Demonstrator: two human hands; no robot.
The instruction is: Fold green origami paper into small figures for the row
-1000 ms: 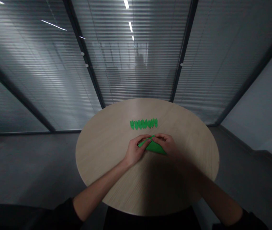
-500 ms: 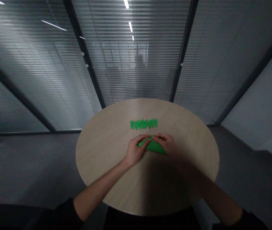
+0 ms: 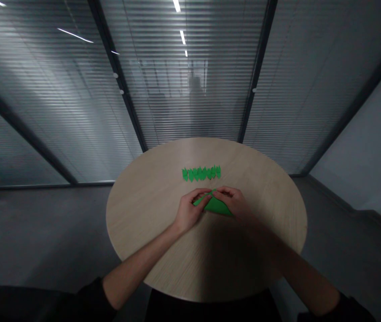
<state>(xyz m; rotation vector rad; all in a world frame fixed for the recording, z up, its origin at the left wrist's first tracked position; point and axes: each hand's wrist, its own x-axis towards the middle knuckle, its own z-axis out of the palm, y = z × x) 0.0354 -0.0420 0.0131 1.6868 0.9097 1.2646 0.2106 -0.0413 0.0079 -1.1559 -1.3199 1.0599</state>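
A green sheet of paper [image 3: 216, 206], folded into a triangle, lies on the round light-wood table [image 3: 143, 210] between my hands. My left hand [image 3: 189, 209] pinches its left edge with the fingertips near the top corner. My right hand [image 3: 233, 201] presses on its right side, fingers meeting the left hand's at the tip. Just beyond the hands, a row of several small folded green paper pieces [image 3: 201, 173] lies across the table's middle.
The table's near edge is close to my body. Behind the table stand glass walls with horizontal blinds and dark frames [image 3: 256, 71]. Grey floor surrounds the table on both sides.
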